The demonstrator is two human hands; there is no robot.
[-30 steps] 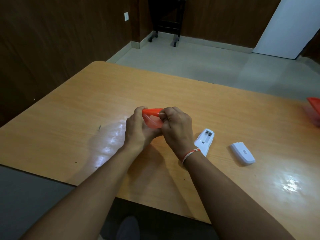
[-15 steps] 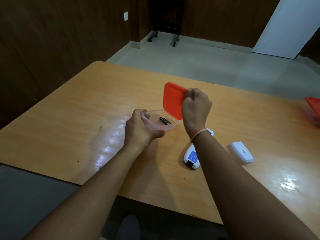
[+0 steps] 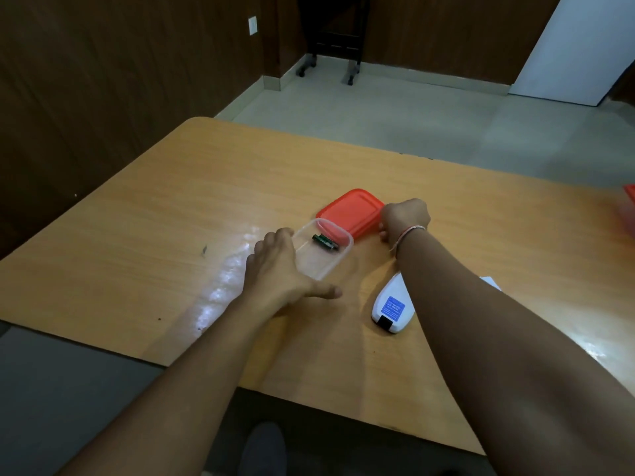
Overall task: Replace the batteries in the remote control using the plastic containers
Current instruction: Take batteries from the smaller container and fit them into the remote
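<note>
A clear plastic container (image 3: pixel 338 259) stands on the wooden table (image 3: pixel 171 235) with two dark batteries (image 3: pixel 324 241) inside. My left hand (image 3: pixel 278 269) holds its near-left end, fingers curled at the left wall and thumb stretched along the near edge. The red lid (image 3: pixel 350 214) lies flat just behind the container. My right hand (image 3: pixel 403 218) grips the lid's right edge with curled fingers. The white remote (image 3: pixel 391 305) lies face down with a blue label showing, partly under my right forearm. A sliver of its white battery cover (image 3: pixel 489 281) shows past that forearm.
A second red-lidded container (image 3: pixel 629 201) peeks in at the table's right edge. Dark wood walls stand to the left and behind. Wheeled furniture legs (image 3: pixel 330 60) stand on the grey floor beyond the table. My shoe (image 3: pixel 264 448) shows below the near edge.
My right hand pulled the red lid off and lowered it flat onto the table behind the container. My left hand brought the open container down onto the table.
</note>
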